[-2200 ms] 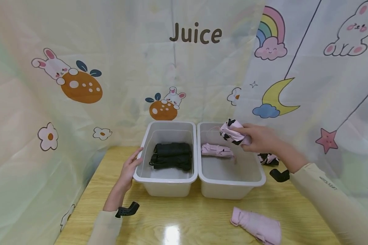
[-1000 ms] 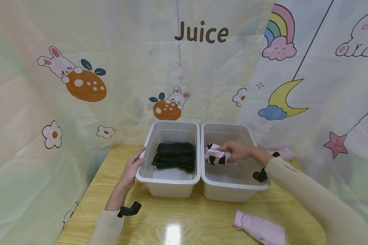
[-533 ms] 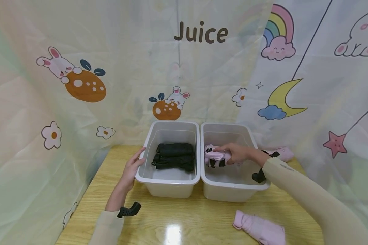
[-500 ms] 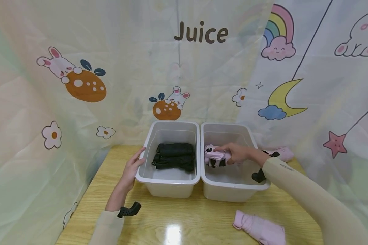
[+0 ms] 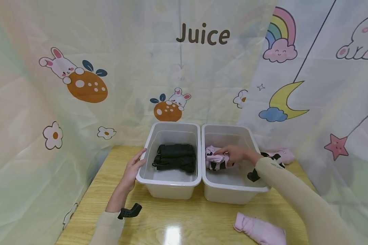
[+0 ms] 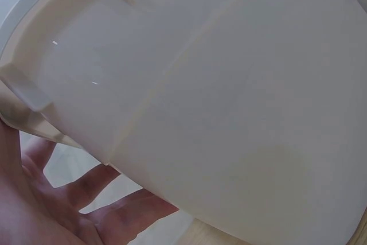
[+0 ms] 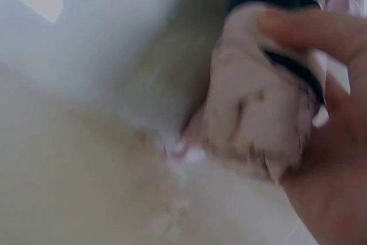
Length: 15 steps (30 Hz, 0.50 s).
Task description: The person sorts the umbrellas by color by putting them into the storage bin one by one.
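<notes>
My left hand (image 5: 131, 171) rests against the outer left side of the left grey bin (image 5: 168, 183). In the left wrist view its fingers (image 6: 135, 210) are spread and nearly straight, touching the bin. Two black rolled fabric bundles (image 5: 175, 157) lie side by side in that bin. Inside the right grey bin (image 5: 227, 195), my right hand (image 5: 236, 153) holds a pink rolled fabric bundle with black patches (image 5: 216, 163). The thumb and fingers grip its sides, as the right wrist view shows. A plain pink bundle seen earlier in this bin is now mostly hidden.
A plain pink rolled bundle (image 5: 260, 230) lies on the wooden table (image 5: 141, 221) in front of the right bin. Beyond the right forearm, pink and black fabric (image 5: 282, 156) shows beside that bin. A patterned curtain (image 5: 125, 102) hangs behind both bins.
The right hand has carried the patched bundle from above the right bin down inside it, then shifted it slightly toward me. The left hand has stayed at the left bin.
</notes>
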Tool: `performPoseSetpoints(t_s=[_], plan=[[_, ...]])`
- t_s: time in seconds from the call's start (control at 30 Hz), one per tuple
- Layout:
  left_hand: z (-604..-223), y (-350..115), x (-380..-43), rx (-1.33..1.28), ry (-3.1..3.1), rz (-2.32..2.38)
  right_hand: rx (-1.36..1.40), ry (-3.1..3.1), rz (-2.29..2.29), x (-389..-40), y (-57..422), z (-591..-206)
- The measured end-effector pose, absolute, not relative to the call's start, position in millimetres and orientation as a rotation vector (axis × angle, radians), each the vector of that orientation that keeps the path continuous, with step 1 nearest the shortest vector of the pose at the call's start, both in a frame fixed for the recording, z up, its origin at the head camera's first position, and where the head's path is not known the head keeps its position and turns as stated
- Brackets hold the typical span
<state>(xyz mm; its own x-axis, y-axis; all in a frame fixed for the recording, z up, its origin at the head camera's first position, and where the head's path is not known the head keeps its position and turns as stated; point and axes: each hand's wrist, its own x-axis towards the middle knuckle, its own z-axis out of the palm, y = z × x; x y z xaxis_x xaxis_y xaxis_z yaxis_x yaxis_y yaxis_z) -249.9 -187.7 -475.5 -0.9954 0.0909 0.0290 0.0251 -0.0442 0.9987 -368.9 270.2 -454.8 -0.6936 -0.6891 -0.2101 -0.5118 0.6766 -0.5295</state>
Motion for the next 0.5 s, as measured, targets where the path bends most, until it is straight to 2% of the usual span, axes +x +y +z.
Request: performPoseSetpoints(t_s=[0.23, 0.5], plan=[[-479, -187, -249, 0.135, 2.147, 2.226, -1.073, 2.521, -0.542, -372, 257, -471], [-481, -189, -251, 0.124, 2.181, 2.215, -0.976, 2.553, -0.630, -375, 253, -477]])
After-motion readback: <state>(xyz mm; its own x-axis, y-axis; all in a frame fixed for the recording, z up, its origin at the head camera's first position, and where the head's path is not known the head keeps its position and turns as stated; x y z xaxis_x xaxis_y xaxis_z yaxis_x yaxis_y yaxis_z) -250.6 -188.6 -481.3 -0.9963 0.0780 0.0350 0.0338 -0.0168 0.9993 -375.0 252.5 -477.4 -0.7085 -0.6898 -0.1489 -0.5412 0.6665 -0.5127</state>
